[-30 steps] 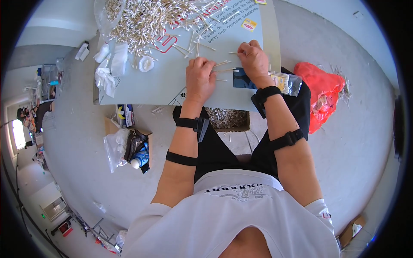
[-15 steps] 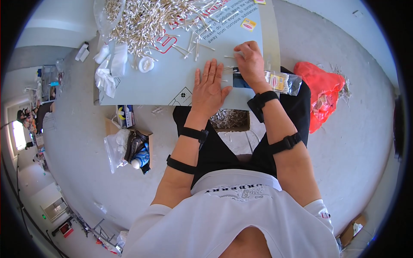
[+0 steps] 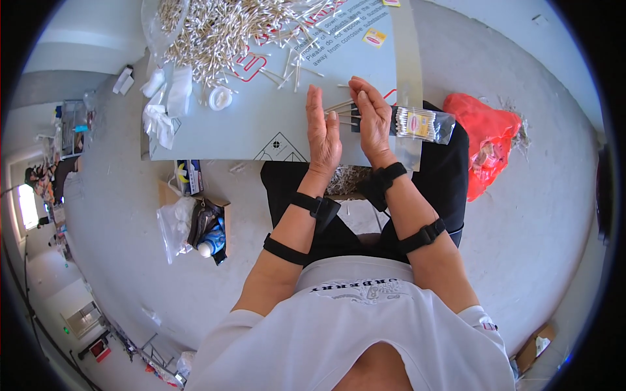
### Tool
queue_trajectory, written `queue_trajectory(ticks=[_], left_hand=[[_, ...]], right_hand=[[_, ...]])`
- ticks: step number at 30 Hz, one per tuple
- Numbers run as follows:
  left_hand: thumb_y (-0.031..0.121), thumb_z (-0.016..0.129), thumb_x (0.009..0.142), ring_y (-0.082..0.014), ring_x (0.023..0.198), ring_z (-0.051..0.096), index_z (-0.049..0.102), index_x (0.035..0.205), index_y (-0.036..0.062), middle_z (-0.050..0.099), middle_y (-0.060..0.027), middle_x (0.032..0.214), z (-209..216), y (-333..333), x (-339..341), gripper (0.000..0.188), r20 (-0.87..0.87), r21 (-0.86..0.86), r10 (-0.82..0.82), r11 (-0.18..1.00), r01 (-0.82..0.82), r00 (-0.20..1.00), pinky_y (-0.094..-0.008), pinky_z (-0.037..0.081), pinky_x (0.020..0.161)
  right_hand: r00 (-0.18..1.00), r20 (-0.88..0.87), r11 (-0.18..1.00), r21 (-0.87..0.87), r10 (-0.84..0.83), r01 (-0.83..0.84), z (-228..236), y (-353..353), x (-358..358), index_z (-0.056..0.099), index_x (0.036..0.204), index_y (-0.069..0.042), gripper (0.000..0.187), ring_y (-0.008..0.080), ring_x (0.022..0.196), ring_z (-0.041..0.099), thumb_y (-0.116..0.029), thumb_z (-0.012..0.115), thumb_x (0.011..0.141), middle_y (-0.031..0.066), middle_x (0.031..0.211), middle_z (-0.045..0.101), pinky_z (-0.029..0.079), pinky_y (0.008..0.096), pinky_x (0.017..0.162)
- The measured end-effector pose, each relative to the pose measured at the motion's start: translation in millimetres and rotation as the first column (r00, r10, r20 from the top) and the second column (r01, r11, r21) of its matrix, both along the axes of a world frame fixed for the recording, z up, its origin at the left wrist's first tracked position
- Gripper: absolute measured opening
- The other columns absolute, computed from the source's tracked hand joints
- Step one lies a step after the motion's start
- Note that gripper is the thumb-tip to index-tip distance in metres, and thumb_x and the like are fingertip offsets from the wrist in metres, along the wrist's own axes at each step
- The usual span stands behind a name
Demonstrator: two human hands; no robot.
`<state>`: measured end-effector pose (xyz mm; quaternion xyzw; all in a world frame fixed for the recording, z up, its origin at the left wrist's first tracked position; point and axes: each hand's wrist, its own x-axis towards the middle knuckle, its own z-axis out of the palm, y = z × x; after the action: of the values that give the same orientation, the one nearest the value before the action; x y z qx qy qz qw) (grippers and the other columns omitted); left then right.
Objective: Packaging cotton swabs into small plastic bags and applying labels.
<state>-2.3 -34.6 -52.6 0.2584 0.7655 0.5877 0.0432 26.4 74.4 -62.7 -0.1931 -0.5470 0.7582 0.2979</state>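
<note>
head view, left hand [image 3: 323, 141], right hand [image 3: 374, 127], cotton swabs [image 3: 340, 105] between

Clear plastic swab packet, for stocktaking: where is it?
Right of centre in the head view, the packet is at the grey table edge between the right hand and red plastic bag.

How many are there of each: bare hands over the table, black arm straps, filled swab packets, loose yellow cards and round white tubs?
Left hand and right hand: 2
Black arm straps: 4
Swab packet: 1
Loose yellow cards: 2 (one partly out of view)
Round white tub: 1
Total: 10
</note>
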Motion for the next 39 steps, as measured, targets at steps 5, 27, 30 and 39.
queue_trajectory(ticks=[5,27,30,39], left_hand=[[0.029,0.050,0.096,-0.0356,0.144,0.020,0.025,0.148,0.0019,0.020,-0.0209,0.155,-2.2,-11.1,-8.2,0.063,-0.182,-0.277,-0.064,0.961,0.011,0.981,-0.0475,0.017,0.116],[0.031,0.059,0.089,-0.0288,0.145,0.019,0.027,0.148,0.0063,0.021,-0.0154,0.156,7.4,-17.5,1.6,0.072,-0.290,-0.729,-0.423,0.679,0.088,0.859,-0.0495,0.013,0.117],[0.030,0.059,0.089,-0.0296,0.145,0.020,0.027,0.148,0.0050,0.021,-0.0158,0.156,5.0,-23.6,-1.9,0.071,-0.282,-0.685,-0.349,0.725,0.067,0.894,-0.0492,0.014,0.117],[0.035,0.062,0.088,-0.0295,0.143,0.024,0.029,0.147,0.0024,0.023,-0.0157,0.155,16.9,-26.3,3.2,0.075,-0.267,-0.751,-0.359,0.659,0.041,0.894,-0.0500,0.017,0.117]], right_hand=[[0.994,0.106,0.994,0.106,-0.023,0.011,7.3,19.8,0.3,0.062,0.113,0.002,0.022,0.0173,0.109,0.057,-0.009,0.051,0.096,0.0088,0.118,0.060,0.047,0.0303,0.094],[0.958,0.283,0.616,0.762,-0.041,-0.198,14.3,53.5,-14.0,0.067,0.084,-0.006,0.010,0.0319,0.082,0.061,-0.004,0.065,0.075,0.0117,0.084,0.061,0.050,0.0402,0.074],[0.930,0.366,0.712,0.647,0.024,-0.273,29.8,50.9,9.8,0.067,0.091,-0.004,0.019,0.0330,0.079,0.062,-0.001,0.066,0.072,0.0131,0.088,0.061,0.051,0.0392,0.073],[0.916,0.402,0.429,0.828,-0.004,-0.361,30.4,28.9,43.5,0.063,0.085,-0.006,0.016,0.0301,0.084,0.060,-0.007,0.072,0.071,0.0095,0.086,0.056,0.050,0.0412,0.072]])
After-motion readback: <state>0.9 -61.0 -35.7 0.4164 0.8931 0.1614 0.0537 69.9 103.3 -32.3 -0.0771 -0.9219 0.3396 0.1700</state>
